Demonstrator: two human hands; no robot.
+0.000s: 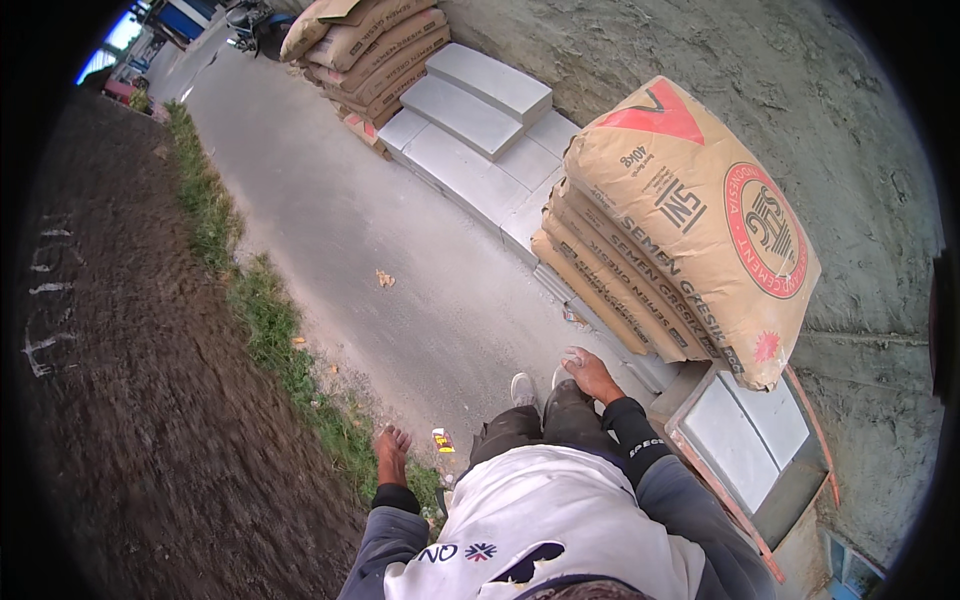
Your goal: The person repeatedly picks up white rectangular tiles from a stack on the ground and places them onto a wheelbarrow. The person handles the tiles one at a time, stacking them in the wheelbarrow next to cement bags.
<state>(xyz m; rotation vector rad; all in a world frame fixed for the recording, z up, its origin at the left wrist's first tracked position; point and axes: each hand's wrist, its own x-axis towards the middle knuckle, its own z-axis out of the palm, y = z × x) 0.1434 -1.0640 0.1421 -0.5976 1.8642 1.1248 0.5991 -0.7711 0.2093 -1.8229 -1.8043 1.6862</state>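
My left hand (392, 452) hangs at my left side above the grass edge, holding nothing, its fingers loosely bent and apart. Over my right thigh is my right hand (592, 376), also without anything in it, fingers relaxed and slightly curled. The nearest thing to it is a stack of brown paper cement bags (640, 285) ahead on the right. A large cement bag (690, 190) with red print lies on top of that stack, its near corner jutting past the bags below. Neither hand touches the bags.
Pale grey blocks (465, 175) are piled along the rough wall (850, 140), with more cement bags (375, 50) beyond. By my right arm, an orange-edged cart (690, 450) holds grey blocks. Grass (265, 310) borders the paved lane (330, 200); a motorcycle (255, 25) stands far off.
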